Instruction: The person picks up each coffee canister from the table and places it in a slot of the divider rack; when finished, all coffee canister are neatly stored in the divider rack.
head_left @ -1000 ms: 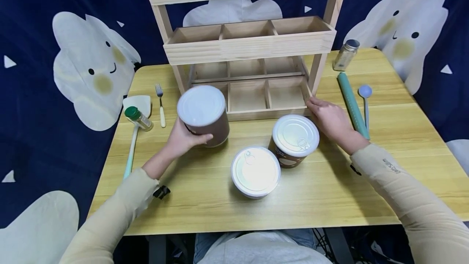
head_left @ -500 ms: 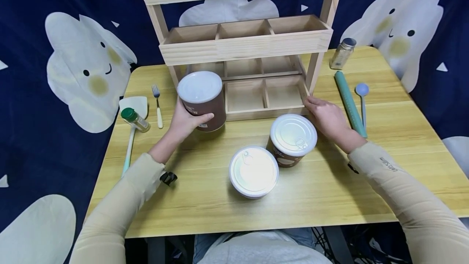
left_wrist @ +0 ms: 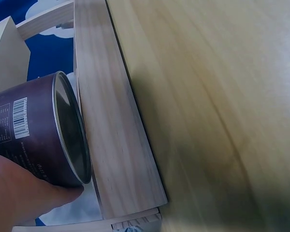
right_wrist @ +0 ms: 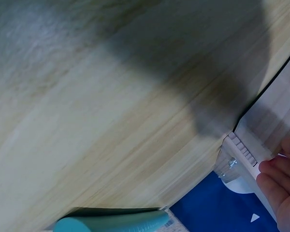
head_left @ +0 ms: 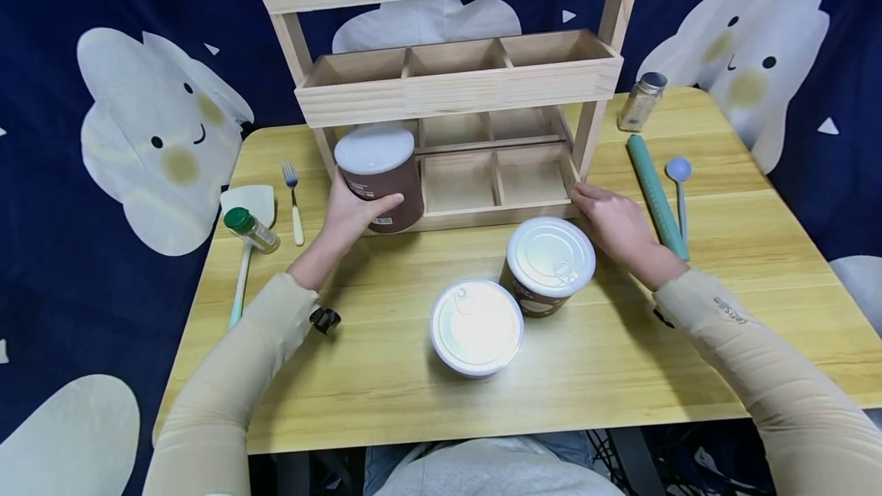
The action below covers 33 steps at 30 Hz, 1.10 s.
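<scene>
My left hand grips a brown can with a white lid, held over the left compartment of the rack's bottom tray. Seen in the left wrist view, the can is tilted, its metal base rim close against the tray's front board; whether they touch I cannot tell. At the tray's right front corner my right hand holds the wooden rack by its side edge. Two more lidded brown cans, a nearer can and a farther can, stand upright in front of the tray.
Left on the table lie a white spatula, a green-capped shaker and a fork. To the right are a teal roll-shaped stick, a blue spoon and a grey-capped glass jar.
My left hand has carried the can away from me, up to the bottom tray's left compartment. My right hand stays at the tray's corner. The other two cans stand where they were.
</scene>
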Available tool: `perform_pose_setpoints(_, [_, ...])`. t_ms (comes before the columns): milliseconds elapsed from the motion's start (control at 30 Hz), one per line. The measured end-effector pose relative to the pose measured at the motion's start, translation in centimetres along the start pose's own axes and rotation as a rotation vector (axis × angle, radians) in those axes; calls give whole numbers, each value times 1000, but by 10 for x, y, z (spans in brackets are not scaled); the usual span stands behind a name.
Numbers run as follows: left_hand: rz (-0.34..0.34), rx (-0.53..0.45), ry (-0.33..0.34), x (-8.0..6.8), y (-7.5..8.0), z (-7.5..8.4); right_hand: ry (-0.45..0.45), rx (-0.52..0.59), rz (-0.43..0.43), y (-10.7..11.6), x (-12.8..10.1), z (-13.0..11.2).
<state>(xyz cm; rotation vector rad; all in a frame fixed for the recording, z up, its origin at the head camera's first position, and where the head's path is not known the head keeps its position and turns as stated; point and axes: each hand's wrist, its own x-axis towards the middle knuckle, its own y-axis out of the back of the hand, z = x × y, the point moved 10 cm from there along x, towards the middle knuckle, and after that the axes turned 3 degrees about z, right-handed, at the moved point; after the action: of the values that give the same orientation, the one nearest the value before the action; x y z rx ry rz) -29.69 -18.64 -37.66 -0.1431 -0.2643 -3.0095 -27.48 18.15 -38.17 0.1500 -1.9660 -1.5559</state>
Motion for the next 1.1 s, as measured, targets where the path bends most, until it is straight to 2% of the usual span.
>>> perform_pose_setpoints(233, [36,43,62,10,0,-10,6,-6,19,0,-2,0])
perform_pose_setpoints(500, [133,69,1,19,8,-12,-5,-16,32,1,2,-1])
perform_pose_setpoints(867, [170,83,-19,22,6,-17,-6,-7,49,1,0,1])
perform_pose_setpoints(1100, [192,137,-12,27,6,-23,-3,-5,58,0,0,1])
